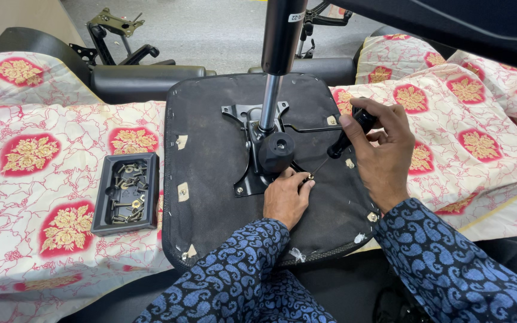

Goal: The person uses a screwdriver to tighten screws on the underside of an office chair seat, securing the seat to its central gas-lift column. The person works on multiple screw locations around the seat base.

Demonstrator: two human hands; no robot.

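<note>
An upturned black chair seat (210, 167) lies on a patterned cloth, with a black metal mechanism plate (248, 149) and a gas lift cylinder (279, 42) standing up from it. My left hand (286, 197) pinches a small brass-coloured bolt (310, 177) at the plate's near right corner. My right hand (381, 149) grips the black handle of a screwdriver (345, 140), whose thin shaft slants down to that bolt. Both sleeves are blue with a paisley print.
A black plastic tray (104, 203) with several bolts and washers sits left of the seat on the red and cream cloth (31, 179). Black chair parts (139, 78) and a metal mechanism (112, 24) lie behind. A dark chair part (450, 24) overhangs top right.
</note>
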